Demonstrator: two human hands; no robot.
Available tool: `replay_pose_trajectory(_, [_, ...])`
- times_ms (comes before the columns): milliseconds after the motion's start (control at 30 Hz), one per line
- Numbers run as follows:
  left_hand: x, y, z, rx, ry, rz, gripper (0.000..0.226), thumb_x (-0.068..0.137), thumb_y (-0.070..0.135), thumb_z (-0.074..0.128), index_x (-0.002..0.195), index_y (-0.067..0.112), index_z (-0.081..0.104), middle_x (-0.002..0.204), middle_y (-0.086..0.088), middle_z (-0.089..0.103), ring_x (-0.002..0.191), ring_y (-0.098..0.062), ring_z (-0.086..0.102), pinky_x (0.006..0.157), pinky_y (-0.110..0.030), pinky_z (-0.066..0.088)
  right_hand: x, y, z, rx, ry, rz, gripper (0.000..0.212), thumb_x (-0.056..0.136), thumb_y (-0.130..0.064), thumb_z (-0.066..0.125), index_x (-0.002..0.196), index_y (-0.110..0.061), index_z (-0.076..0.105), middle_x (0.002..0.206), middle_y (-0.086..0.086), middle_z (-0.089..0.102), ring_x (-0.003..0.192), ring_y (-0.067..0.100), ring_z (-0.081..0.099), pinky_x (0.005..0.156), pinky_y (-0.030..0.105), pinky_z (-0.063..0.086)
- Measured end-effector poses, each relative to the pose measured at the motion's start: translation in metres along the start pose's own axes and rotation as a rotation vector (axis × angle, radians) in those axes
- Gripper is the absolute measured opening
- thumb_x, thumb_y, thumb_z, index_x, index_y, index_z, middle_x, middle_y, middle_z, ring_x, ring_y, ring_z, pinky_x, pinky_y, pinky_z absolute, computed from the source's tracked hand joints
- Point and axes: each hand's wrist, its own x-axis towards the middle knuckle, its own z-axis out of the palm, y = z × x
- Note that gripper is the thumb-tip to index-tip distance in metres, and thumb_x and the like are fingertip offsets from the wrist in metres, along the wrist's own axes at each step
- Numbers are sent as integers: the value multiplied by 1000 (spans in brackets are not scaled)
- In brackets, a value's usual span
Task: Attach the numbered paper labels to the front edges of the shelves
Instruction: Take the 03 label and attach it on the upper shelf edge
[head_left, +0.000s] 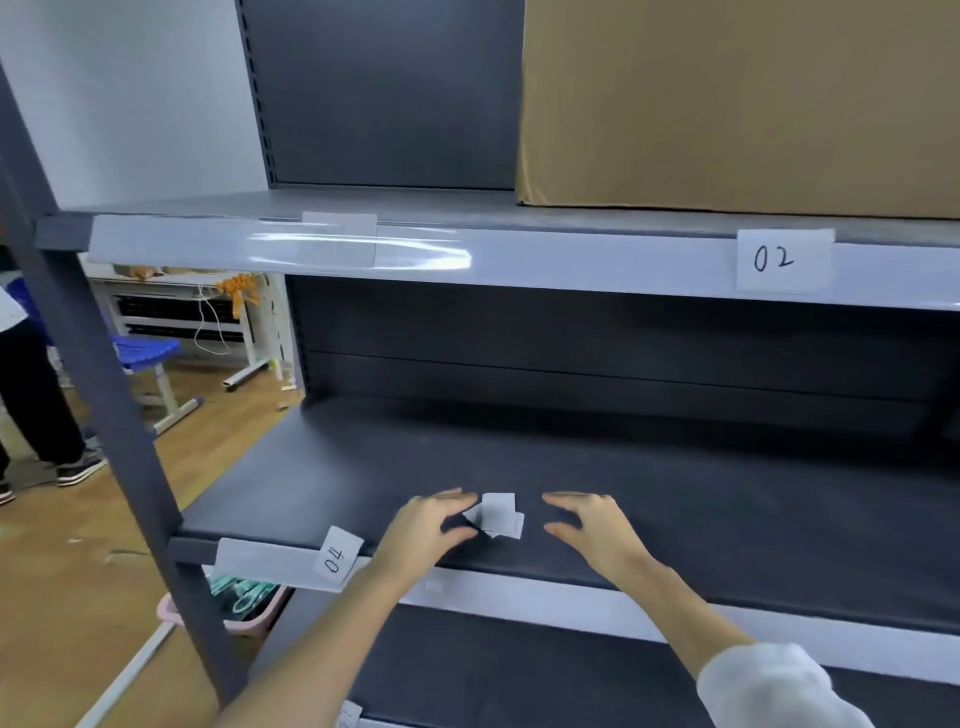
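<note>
Between relaxed, empty left hand and right hand, paper labels, numbers unreadable.

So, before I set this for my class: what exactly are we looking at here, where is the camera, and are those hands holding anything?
The single picture comes from a camera worn on a person's head, looking down at their own bare hands; no machine is involved. They face a dark metal shelf unit. A small pile of paper slips lies on the middle shelf. The left hand touches the pile's edge with its fingers; the right hand hovers beside it, holding nothing. Labels "02" and "04" already sit on shelf front edges. A cardboard box stands on the upper shelf.
</note>
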Motion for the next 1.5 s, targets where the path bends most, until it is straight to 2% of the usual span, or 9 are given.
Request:
replay_pose_trajectory(367, [51, -25, 21, 68, -220, -33, 45, 78, 22, 68, 122, 17, 58, 133, 5, 56, 124, -7, 50, 103, -14, 32, 66, 16, 39, -114, -247, -152, 46, 84, -26, 63, 125, -8, 54, 133, 5, 56, 121, 21, 52, 105, 31, 39])
replay_pose_trajectory(800, [65, -52, 34, 74, -176, 86, 33, 78, 30, 67, 107, 15, 67, 116, 2, 68, 107, -11, 61, 93, -22, 43, 76, 22, 50, -303, -207, -242, 44, 87, -36, 55, 126, -16, 55, 143, -10, 45, 128, 10, 46, 106, 24, 37])
replay_pose_trajectory(933, [68, -47, 32, 82, -142, 118, 29, 82, 32, 63, 105, 16, 68, 111, 2, 70, 104, -13, 62, 91, -26, 45, 77, 16, 57, -581, -88, -313, 13, 51, -30, 77, 59, -26, 66, 60, -16, 67, 48, 1, 62, 42, 14, 44])
replay_pose_trajectory(1100, [73, -40, 26, -4, -149, 112, 28, 78, 26, 67, 105, 18, 67, 104, 3, 71, 96, -10, 63, 86, -22, 46, 91, 30, 57, -602, -12, -254, 48, 18, -17, 86, 55, -30, 58, 45, -14, 42, 33, 5, 40, 34, 12, 25])
replay_pose_trajectory(1167, [75, -35, 26, -54, -123, 94, 29, 77, 18, 69, 106, 17, 67, 97, 6, 69, 92, -9, 62, 83, -20, 45, 86, 13, 44, -517, 81, -247, 47, 32, -13, 85, 50, -25, 43, 51, -11, 26, 40, 9, 24, 41, 15, 16])
replay_pose_trajectory(1267, [81, -25, 26, -248, -35, -16, 29, 77, 10, 68, 105, 15, 67, 89, 8, 65, 83, -7, 61, 78, -14, 46, 85, 14, 40, -132, 123, -104, 21, 87, -13, 54, 68, -6, 47, 61, 0, 45, 57, 17, 37, 52, 25, 32])
replay_pose_trajectory(1333, [85, -19, 24, -379, -35, -107, 28, 76, 6, 68, 104, 13, 67, 87, 3, 67, 77, -8, 62, 73, -11, 47, 84, 16, 36, 51, 37, -11, 25, 91, -14, 46, 79, 5, 56, 72, 14, 62, 64, 25, 52, 63, 35, 49])
replay_pose_trajectory(1400, [88, -18, 23, -439, -59, -153, 27, 74, 6, 69, 100, 14, 67, 84, -4, 69, 74, -11, 62, 75, -19, 48, 80, 16, 28, 208, -16, 33, 24, 92, -12, 46, 89, 7, 62, 85, 15, 69, 76, 22, 64, 68, 26, 57])
replay_pose_trajectory(1500, [87, -17, 27, -453, -116, -199, 20, 74, 7, 70, 84, 22, 64, 72, -2, 68, 67, -9, 62, 70, -21, 48, 75, 17, 23, 326, -102, 126, 24, 90, -13, 48, 92, 3, 66, 80, 5, 65, 68, 12, 55, 59, 17, 45])
